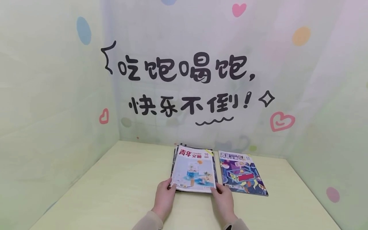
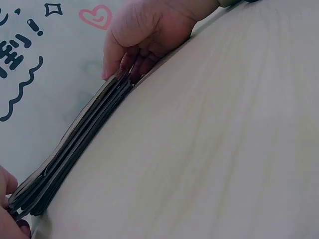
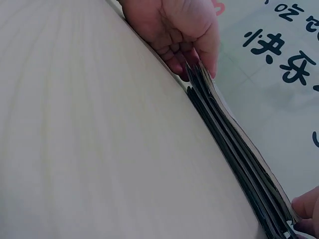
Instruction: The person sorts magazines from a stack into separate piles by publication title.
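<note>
One magazine stack point(image 1: 195, 171) | near corners — left grip point(image 1: 164, 198), right grip point(image 1: 224, 200) holding | purple magazine point(image 1: 242, 175) beside

This is a small tabletop booth point(image 1: 51, 95): a pale wood-grain tabletop point(image 1: 115, 188) is enclosed at the back and on both sides by light printed panels point(image 1: 178, 28), faintly creased like cloth. Rounded black Chinese lettering point(image 1: 200, 68), pink hearts point(image 1: 239, 10) and coloured dots point(image 1: 83, 31) decorate them. Whether it stands within a home, office or studio cannot be told.
</note>
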Motion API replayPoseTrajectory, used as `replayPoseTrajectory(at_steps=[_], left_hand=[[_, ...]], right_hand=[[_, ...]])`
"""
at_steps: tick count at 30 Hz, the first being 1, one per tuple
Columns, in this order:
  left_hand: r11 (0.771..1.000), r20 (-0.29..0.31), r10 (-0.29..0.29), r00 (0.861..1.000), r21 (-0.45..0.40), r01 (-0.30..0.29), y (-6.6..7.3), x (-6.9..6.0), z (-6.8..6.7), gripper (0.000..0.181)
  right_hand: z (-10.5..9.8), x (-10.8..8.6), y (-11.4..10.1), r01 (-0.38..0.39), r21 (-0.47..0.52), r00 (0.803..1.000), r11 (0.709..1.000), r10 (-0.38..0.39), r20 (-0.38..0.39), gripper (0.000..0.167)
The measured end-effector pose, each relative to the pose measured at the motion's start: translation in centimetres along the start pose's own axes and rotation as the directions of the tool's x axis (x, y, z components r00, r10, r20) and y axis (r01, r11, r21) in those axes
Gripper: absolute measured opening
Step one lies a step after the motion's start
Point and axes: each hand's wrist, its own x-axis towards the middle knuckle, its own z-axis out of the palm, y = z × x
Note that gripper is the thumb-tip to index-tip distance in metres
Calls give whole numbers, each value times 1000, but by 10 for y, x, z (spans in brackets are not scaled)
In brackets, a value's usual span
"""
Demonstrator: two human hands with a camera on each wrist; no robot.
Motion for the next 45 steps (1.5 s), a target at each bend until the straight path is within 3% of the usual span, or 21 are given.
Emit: replayPoseTrajectory(at_steps=[13, 30, 34, 41, 45], left_hand=[[1000, 0, -22, 1000, 2, 22, -5, 2, 2, 44], [998, -56, -51, 997, -40, 49, 0, 0, 2, 35], [998, -67, -64, 996, -5, 64, 1, -3, 1, 34], [989, -67, -37, 997, 140, 46, 1, -2, 1, 31], [992, -55, -34, 998, 119, 41, 0, -1, 1, 31]], right_hand=[[2, -1, 2, -28, -16, 1000, 999, 28, 10, 40], [-1, -5, 1, -43, 86, 997, 995, 49, -63, 36], [-2, -7, 1, -51, 44, 997, 998, 53, -57, 39], [-3, -6, 1, -51, -96, 998, 994, 48, -36, 45], [-2, -5, 2, -63, -84, 997, 995, 60, -39, 41]])
